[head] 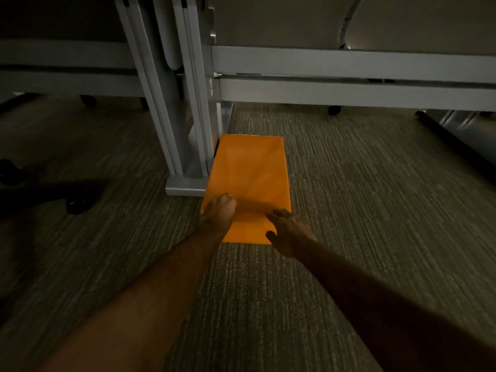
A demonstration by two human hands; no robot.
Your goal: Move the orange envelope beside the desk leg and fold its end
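Note:
The orange envelope lies flat on the carpet, its left edge against the foot of the grey desk leg. Its near end carries a flap with a crease running between my hands. My left hand is closed in a fist and presses down on the envelope's near left corner. My right hand rests on the near right part, fingers spread over the flap, thumb at the near edge. The envelope's near left corner is hidden under my left hand.
Grey desk rails run across the back. A black chair base with casters sits on the left. Another caster shows under the right desk. Carpet spreads to the right and toward me.

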